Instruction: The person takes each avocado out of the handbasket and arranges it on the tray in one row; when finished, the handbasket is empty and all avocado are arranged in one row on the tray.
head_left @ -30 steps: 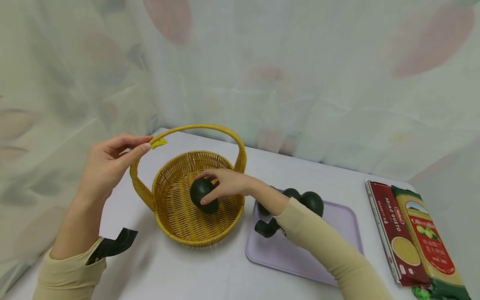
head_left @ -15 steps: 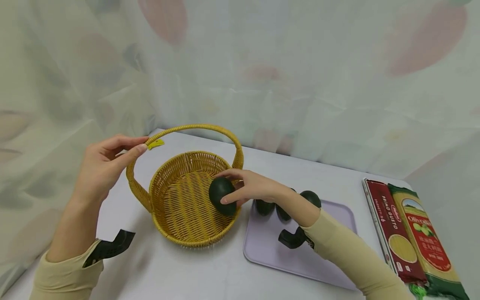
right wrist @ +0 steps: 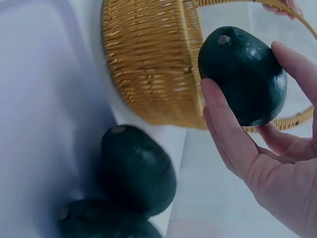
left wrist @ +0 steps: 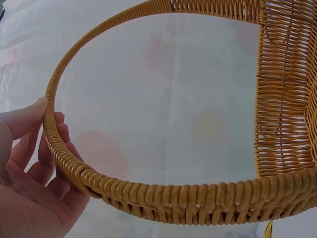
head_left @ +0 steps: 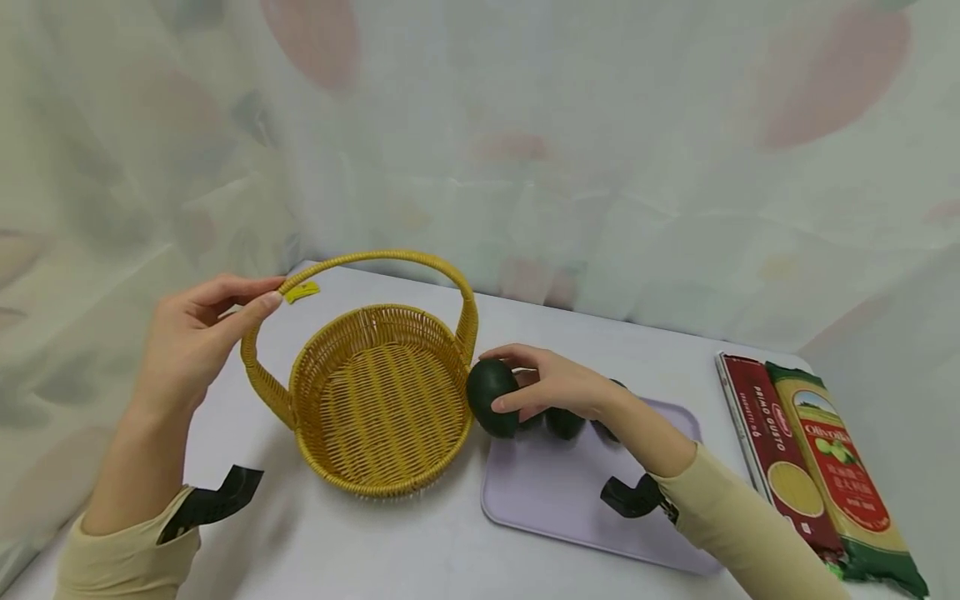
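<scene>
Dark green avocado [head_left: 491, 397] sits gripped in the right hand [head_left: 551, 387], just beside the wicker basket [head_left: 378, 467]; left hand [head_left: 191, 342] holds its handle.

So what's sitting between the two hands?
In the head view, only the wicker basket: the left hand holds its handle, the right hand grips an avocado beside it.

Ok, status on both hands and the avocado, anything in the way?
Left hand grips basket handle. Right hand holds avocado beside basket rim, over tray edge. Other avocados close behind.
</scene>
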A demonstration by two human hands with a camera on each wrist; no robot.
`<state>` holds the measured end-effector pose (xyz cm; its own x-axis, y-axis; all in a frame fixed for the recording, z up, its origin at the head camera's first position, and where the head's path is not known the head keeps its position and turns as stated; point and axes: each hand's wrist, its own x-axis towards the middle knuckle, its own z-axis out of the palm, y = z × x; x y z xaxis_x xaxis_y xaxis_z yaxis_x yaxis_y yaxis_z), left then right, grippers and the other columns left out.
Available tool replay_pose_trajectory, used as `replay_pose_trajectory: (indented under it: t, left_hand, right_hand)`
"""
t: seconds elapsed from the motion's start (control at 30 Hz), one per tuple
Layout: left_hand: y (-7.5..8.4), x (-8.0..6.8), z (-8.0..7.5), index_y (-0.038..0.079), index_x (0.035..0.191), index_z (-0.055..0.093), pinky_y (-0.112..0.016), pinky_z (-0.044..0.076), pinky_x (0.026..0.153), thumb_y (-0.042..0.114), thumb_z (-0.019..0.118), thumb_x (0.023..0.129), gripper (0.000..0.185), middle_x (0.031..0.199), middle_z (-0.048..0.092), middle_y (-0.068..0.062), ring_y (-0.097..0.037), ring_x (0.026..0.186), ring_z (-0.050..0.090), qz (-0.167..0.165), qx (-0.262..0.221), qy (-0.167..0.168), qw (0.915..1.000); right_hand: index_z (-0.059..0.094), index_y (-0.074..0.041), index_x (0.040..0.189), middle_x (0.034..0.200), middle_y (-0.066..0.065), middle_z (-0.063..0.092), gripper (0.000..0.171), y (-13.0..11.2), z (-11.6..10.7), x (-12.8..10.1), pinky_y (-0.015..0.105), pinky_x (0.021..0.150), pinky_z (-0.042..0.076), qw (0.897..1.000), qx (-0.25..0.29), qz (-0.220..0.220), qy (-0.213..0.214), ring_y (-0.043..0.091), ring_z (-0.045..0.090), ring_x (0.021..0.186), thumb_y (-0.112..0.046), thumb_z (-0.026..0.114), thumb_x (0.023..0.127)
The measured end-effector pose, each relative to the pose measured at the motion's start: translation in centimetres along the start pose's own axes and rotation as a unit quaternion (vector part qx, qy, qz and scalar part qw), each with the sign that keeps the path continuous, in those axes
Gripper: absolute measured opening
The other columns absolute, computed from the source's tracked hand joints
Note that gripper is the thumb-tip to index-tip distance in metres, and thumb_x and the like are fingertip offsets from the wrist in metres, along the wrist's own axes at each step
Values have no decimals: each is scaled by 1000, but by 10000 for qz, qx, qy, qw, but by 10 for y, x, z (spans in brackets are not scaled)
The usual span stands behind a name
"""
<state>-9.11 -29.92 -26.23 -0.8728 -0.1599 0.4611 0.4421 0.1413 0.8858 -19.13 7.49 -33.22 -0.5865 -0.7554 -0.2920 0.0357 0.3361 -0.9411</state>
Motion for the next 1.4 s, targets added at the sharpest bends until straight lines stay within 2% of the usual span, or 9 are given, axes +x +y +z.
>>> replay_pose_trajectory:
  t: [0.13, 0.37, 0.57, 0.8, 1.2, 1.4]
  left_hand:
    - [-1, -1, -1, -8, 104, 72, -14, 50, 72, -11, 66, 86, 18, 98, 73, -4, -12, 86, 61, 20, -68, 4, 10000]
    - [-1, -2, -2, -2, 102, 74, -14, 50, 73, -10, 67, 86, 19, 101, 73, -6, -13, 88, 62, 28, -106, 10, 9999]
    - [-1, -3, -3, -6, 105, 72, -14, 49, 74, -10, 66, 87, 20, 101, 73, -4, -13, 89, 62, 9, -113, 8, 9999]
    - [-2, -2, -2, -10, 106, 70, -14, 48, 73, -10, 66, 86, 20, 99, 73, -3, -13, 88, 62, 26, -132, 16, 9999]
    - [-3, -3, -2, -12, 106, 69, -14, 48, 69, -13, 66, 85, 21, 98, 73, -3, -11, 87, 61, 95, -198, 62, 9997]
    - [-4, -3, -2, -12, 106, 69, -14, 47, 70, -12, 66, 86, 21, 98, 74, -3, -11, 86, 61, 31, -215, 79, 9997]
  right_hand:
    - [47, -24, 141, 142, 6, 46, 66, 10, -6, -12, 43, 80, 56, 9999, -38, 83, 142, 25, 60, 113, -22, 79, 83]
    - [46, -19, 143, 140, 9, 48, 68, 30, -17, -33, 46, 80, 56, 9990, 56, 169, 416, 26, 60, 110, -20, 79, 83]
    - [46, -19, 143, 137, 10, 48, 67, 46, -24, -53, 46, 79, 56, 9973, 158, 288, 654, 26, 62, 104, -17, 79, 83]
    - [44, -13, 144, 133, 17, 48, 67, 62, -31, -75, 45, 78, 56, 9959, 273, 273, 818, 28, 62, 106, -16, 77, 85]
    - [39, -9, 146, 137, 23, 45, 67, 81, -41, -108, 45, 80, 56, 9920, 342, 322, 1169, 27, 64, 106, -15, 73, 88]
    - [38, -8, 146, 143, 27, 39, 66, 86, -47, -122, 45, 81, 56, 9895, 342, 337, 1362, 28, 63, 108, -15, 71, 90]
